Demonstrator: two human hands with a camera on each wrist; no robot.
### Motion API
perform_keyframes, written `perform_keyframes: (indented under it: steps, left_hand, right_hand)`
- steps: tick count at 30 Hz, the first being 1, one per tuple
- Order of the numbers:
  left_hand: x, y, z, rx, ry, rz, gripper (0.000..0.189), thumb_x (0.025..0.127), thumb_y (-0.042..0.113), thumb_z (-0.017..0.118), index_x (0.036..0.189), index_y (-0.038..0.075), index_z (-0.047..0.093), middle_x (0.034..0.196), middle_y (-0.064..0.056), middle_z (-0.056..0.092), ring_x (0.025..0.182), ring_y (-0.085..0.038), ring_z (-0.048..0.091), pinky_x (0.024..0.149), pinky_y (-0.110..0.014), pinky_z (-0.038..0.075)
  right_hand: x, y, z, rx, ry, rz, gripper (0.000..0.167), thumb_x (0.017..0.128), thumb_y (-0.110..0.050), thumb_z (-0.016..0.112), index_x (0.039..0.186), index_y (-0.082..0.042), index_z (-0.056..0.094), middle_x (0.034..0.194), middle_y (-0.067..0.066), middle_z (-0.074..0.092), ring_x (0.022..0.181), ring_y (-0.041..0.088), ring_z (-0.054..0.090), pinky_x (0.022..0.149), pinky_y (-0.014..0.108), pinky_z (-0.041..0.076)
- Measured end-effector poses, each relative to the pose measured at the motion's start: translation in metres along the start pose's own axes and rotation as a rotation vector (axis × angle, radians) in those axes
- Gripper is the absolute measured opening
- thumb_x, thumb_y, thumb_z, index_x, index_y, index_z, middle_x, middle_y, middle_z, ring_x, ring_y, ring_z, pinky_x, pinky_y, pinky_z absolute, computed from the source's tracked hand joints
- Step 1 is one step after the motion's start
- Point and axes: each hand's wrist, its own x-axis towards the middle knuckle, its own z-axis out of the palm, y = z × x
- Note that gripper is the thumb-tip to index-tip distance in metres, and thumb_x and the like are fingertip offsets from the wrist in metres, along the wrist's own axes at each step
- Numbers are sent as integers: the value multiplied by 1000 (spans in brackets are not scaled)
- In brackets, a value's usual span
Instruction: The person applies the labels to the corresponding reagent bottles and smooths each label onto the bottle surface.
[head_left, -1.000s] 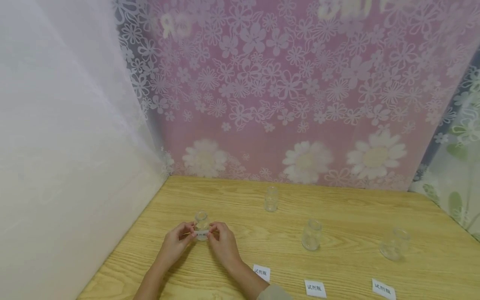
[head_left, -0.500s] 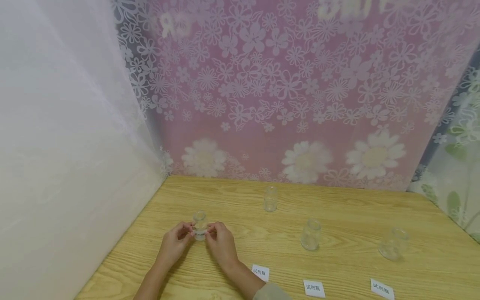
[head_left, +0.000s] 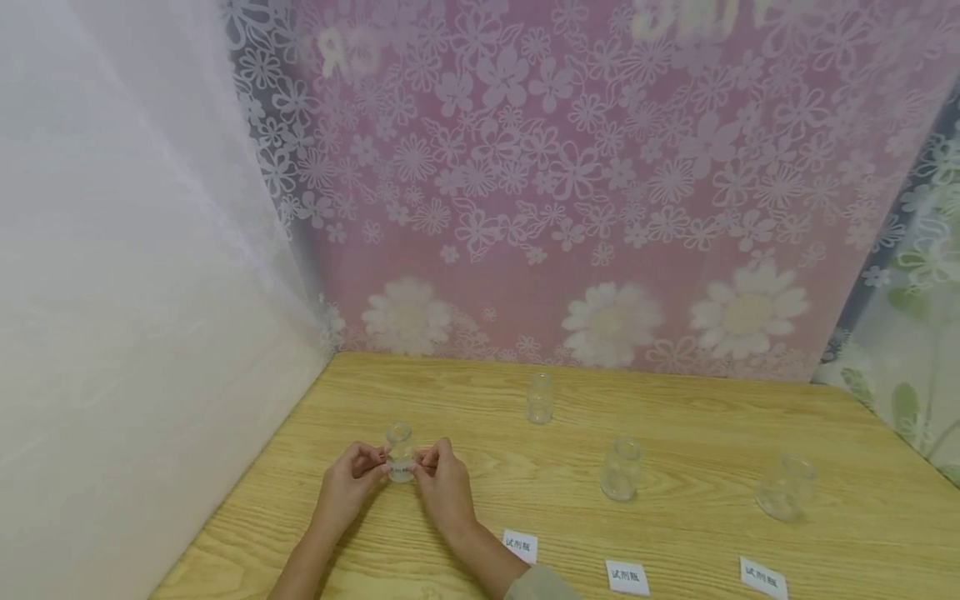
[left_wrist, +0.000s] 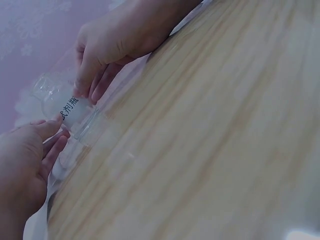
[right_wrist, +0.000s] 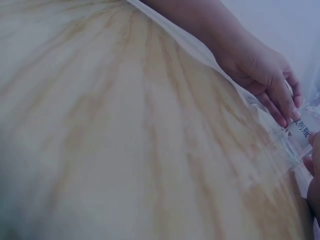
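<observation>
A small clear glass bottle (head_left: 400, 440) stands on the table toward the left, its mouth facing up. Across its lower front lies a white paper label (left_wrist: 71, 108) printed with dark Chinese characters, curving along the glass. My left hand (head_left: 350, 485) pinches the label's left end against the bottle with thumb and fingertips. On the other side my right hand (head_left: 448, 492) does the same at the right end, thumb in front and index finger raised behind. The right wrist view shows the label (right_wrist: 301, 128) between both thumbs; the bottle is partly cut off there.
Several more clear glass bottles stand on the wood-grain table (head_left: 675, 433): one at the back (head_left: 539, 400), a middle bottle (head_left: 621, 471) and a right bottle (head_left: 786, 489). Along the front lie a left label (head_left: 520, 545), a middle label (head_left: 627, 577) and a right label (head_left: 763, 577). A white curtain (head_left: 150, 292) borders the left.
The label, straighter across the bottle's front a second ago, now curves closer round the glass. The fingers have shifted slightly at its ends, and the right index finger has lifted a little.
</observation>
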Motion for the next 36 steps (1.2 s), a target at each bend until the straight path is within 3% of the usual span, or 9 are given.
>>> perform_keyframes:
  steps: [6,12,16,20,25,30,36]
  left_hand:
    - [0,-2,0,-34,-16,22,21,78,-9,66,96,-5,56,104,-20,63,96,-32,60,78,-23,49]
    - [2,-3,-6,-90,-60,-8,25,79,-10,64,103,-7,55,109,-22,60,101,-34,57,81,-25,48]
    - [5,-3,-10,-134,-110,14,35,83,-6,62,116,-8,51,118,-25,54,110,-37,51,86,-27,45]
    - [7,-5,-11,-115,-134,40,38,85,-2,62,121,-6,53,119,-22,55,109,-35,52,84,-27,46]
    - [8,-7,-8,-147,-133,12,36,83,-3,63,118,-7,55,117,-23,56,104,-35,56,78,-29,50]
    - [7,-6,-6,-164,-120,-12,35,82,-5,63,116,-8,56,115,-23,57,102,-34,57,77,-30,50]
    - [6,-4,-7,-138,-86,-37,34,81,-3,65,114,-6,59,113,-21,59,101,-33,58,76,-29,50]
  right_hand:
    - [1,-1,-2,40,-21,29,18,84,-3,66,85,-5,48,98,12,63,85,21,63,71,22,50]
    - [0,0,-2,115,-62,114,20,85,-7,64,93,-4,47,108,12,57,93,26,59,76,32,50]
    - [2,0,-2,138,-99,152,39,85,-18,66,113,-1,46,118,13,53,101,30,56,82,37,48]
    - [3,1,-1,109,-162,159,57,85,-31,67,128,-3,43,125,11,51,104,28,55,83,39,48]
    - [4,0,3,17,-129,113,55,81,-39,69,121,-6,49,114,7,56,96,22,57,77,35,50]
    - [5,-1,4,-39,-73,47,45,80,-35,69,110,-7,52,101,3,59,86,17,58,70,28,50]
    - [7,0,0,69,-142,41,34,83,-25,66,110,-7,55,106,6,61,92,22,60,75,30,51]
